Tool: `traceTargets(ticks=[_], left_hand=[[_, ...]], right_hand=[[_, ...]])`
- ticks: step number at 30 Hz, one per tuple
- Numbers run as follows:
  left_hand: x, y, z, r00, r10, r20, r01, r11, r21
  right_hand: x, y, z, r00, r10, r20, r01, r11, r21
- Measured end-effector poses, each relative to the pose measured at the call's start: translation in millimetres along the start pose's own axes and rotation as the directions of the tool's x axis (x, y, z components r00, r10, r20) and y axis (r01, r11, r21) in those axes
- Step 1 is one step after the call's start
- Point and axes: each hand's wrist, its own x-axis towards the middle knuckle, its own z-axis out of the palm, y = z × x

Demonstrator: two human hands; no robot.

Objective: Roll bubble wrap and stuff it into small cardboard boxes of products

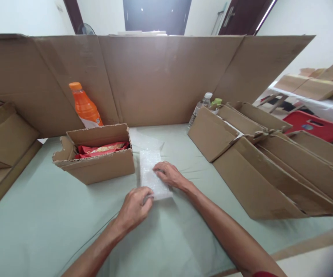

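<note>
A sheet of clear bubble wrap (150, 175) lies on the pale green tablecloth in front of me, folded into a narrow pad. Whether anything is inside the folds, I cannot make out. My left hand (137, 204) pinches its near left corner between thumb and fingers. Curled over the right side of the pad, my right hand (169, 175) grips it with bent fingers. A loose, thinner end of the wrap spreads flat beyond the pad. Just left of it stands an open cardboard box (103, 165) with red packets (100, 150) inside.
A tall cardboard panel (166, 77) closes off the back. An orange bottle (86, 105) stands behind the box. At right are several open cardboard bins (258, 181), with a clear bottle (202, 104) behind them. Another carton (7, 134) is at left. The tablecloth (54, 219) spreads between them.
</note>
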Motion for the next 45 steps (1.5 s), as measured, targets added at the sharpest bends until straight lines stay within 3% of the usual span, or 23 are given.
traceTargets(ticks=[4,7,9,11,14,16,21,25,27,29,31,33,35,37,40,42,45], left_hand=[[47,-7,-8.7,1.0,-0.011,0.013,0.009,0.991,0.133],[71,-20,-4.4,0.999,-0.029,0.027,0.024,0.985,0.172],[78,-28,1.6,0.999,-0.037,0.026,0.031,0.98,0.195],[79,-34,8.1,0.999,-0.033,0.018,0.028,0.977,0.211],[73,-35,14.5,1.0,-0.009,-0.01,0.011,0.974,0.228],[64,-32,14.4,0.999,0.009,-0.037,0.0,0.971,0.241],[22,-29,6.4,0.968,0.213,-0.132,-0.18,0.958,0.222],[-11,-32,7.8,0.948,0.298,-0.11,-0.277,0.945,0.175],[-22,-32,10.3,0.958,0.258,-0.127,-0.241,0.961,0.132],[-29,-30,10.8,0.982,0.133,-0.137,-0.132,0.991,0.016],[-32,-26,8.5,0.996,-0.039,-0.075,0.028,0.99,-0.137],[-32,-23,5.0,0.987,-0.162,0.019,0.161,0.958,-0.237],[-28,-22,2.9,0.974,-0.221,0.058,0.228,0.935,-0.27],[-23,-23,4.0,0.965,-0.257,0.045,0.26,0.924,-0.281],[-14,-26,10.0,0.957,-0.29,0.012,0.28,0.914,-0.295],[-11,-29,13.3,0.953,-0.303,-0.024,0.283,0.912,-0.297],[-15,-30,12.6,0.931,-0.339,-0.136,0.286,0.908,-0.306]], right_hand=[[-13,7,-19,0.987,0.11,-0.114,-0.099,0.99,0.101],[-45,-2,-33,0.939,0.191,-0.285,-0.161,0.979,0.127],[-69,-13,-35,0.936,0.131,-0.328,-0.103,0.989,0.102],[-87,-26,-31,0.971,-0.023,-0.238,0.027,1.0,0.014],[-92,-37,-15,0.98,-0.197,0.004,0.195,0.97,-0.147],[-83,-37,-3,0.971,-0.227,0.075,0.239,0.944,-0.228],[-55,-29,12,0.965,-0.247,0.088,0.262,0.896,-0.358],[-54,-31,6,0.97,-0.239,0.039,0.241,0.936,-0.258],[-60,-36,-1,0.985,-0.17,0.026,0.172,0.976,-0.135],[-71,-43,-8,0.992,-0.061,0.114,0.061,0.998,0.004],[-84,-49,-15,0.965,0.012,0.26,-0.047,0.99,0.13],[-99,-57,-21,0.971,0.033,0.236,-0.073,0.984,0.163],[-115,-66,-24,1.0,0.003,-0.001,-0.003,0.997,0.071],[-128,-77,-22,0.977,-0.111,-0.184,0.097,0.992,-0.081],[-131,-88,-9,0.959,-0.272,-0.086,0.242,0.936,-0.254],[-120,-87,5,0.956,-0.295,0.002,0.277,0.895,-0.35],[-96,-73,21,0.96,-0.281,0.004,0.258,0.875,-0.41]])
